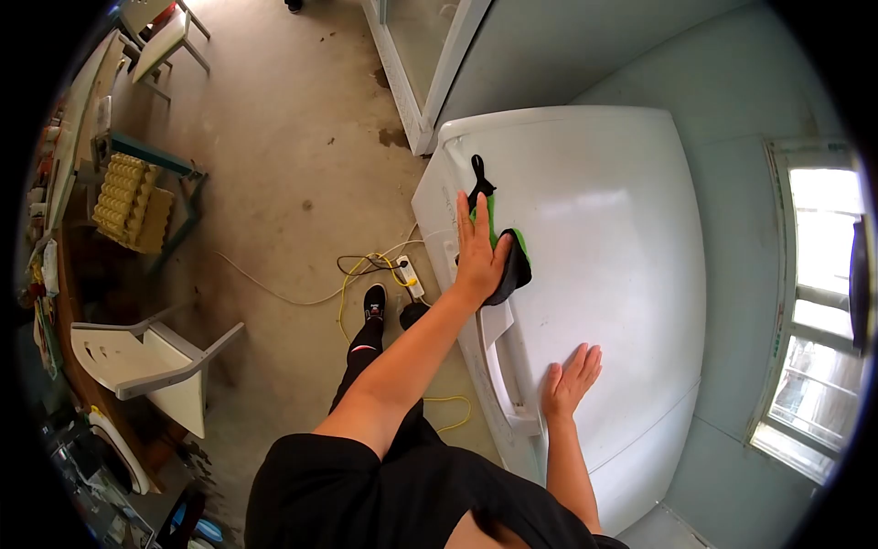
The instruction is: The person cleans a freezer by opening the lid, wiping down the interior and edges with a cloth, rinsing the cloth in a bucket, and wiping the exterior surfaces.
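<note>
My left hand [479,259] lies flat with fingers stretched out, pressing on a black and green cloth [518,264]. The cloth has a black hanging loop and bunches out beside the thumb; part of it is hidden under the palm. Beneath it is the smooth white front of a large appliance [622,247], which looks like a fridge or freezer. My right hand [572,380] rests open on the same white surface, fingers spread, holding nothing. A long white handle [502,369] runs along the near edge between the two hands.
A power strip [410,276] with yellow and black cords lies on the floor by my foot [375,303]. A white chair [155,366] and egg trays [126,196] stand at left, beside a cluttered table. At right is a window [814,311]; a white-framed cabinet [422,128] stands ahead.
</note>
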A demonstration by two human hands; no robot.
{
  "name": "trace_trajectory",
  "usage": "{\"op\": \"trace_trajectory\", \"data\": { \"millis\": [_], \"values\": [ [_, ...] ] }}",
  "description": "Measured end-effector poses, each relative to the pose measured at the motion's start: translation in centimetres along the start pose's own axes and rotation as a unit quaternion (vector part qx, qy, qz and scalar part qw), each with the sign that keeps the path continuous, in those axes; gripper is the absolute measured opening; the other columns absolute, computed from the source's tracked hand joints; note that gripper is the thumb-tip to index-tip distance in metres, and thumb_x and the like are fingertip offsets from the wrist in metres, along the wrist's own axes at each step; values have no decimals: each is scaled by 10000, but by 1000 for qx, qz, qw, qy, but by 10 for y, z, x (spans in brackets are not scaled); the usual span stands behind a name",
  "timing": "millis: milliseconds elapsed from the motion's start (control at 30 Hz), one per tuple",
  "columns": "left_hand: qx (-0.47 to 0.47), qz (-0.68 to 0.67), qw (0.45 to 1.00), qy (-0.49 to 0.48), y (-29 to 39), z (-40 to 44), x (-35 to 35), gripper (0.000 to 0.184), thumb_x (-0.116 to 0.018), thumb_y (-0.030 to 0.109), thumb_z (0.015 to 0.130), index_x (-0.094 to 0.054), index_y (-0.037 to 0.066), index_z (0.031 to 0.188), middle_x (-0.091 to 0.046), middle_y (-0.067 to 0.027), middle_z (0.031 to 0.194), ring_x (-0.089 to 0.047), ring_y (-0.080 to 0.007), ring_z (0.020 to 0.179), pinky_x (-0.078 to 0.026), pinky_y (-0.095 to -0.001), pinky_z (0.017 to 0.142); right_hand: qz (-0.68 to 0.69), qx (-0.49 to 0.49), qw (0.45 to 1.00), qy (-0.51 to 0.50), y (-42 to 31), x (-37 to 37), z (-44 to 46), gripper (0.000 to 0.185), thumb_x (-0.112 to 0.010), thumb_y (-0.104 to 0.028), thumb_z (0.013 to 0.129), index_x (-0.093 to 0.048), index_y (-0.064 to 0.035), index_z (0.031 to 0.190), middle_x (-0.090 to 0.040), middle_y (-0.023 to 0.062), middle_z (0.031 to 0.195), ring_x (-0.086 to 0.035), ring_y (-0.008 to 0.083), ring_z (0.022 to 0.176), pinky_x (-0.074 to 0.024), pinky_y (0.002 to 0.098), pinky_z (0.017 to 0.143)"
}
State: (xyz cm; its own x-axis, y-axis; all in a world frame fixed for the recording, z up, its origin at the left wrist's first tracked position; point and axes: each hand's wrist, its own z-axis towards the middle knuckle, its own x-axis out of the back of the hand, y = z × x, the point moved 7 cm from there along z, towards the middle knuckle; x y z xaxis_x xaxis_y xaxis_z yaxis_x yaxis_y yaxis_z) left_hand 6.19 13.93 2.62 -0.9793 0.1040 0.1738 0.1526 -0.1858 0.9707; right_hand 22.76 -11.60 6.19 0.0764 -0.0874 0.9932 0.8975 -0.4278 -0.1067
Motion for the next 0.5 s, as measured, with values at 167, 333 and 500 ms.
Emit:
{"op": "trace_trajectory", "data": {
  "millis": [167,333,500],
  "values": [
    [30,98,985,139,-42,52,10,720,-559,254,871,-176,-12,1420,-105,-297,1458,-65,-462,1355,-96,-523,1082,-6,-1,1000,-4,-5,4,4,617,-375,-378,930,-268,28,1382,-197,252,1449,-159,406,1350,-79,517,1094],
    [84,123,976,158,-77,145,40,742,-552,377,872,-221,-27,1398,-136,-308,1447,-86,-461,1350,-108,-510,1084,3,-7,1000,4,-3,4,3,632,-389,-394,922,-273,24,1382,-203,252,1447,-164,408,1349,-86,523,1093],
    [142,33,983,112,-92,115,31,793,-531,450,874,-183,-24,1406,-158,-306,1443,-118,-445,1348,-114,-488,1093,7,-21,1000,-6,-6,8,5,626,-407,-390,912,-302,27,1367,-212,254,1444,-176,412,1344,-92,522,1093]
  ]
}}
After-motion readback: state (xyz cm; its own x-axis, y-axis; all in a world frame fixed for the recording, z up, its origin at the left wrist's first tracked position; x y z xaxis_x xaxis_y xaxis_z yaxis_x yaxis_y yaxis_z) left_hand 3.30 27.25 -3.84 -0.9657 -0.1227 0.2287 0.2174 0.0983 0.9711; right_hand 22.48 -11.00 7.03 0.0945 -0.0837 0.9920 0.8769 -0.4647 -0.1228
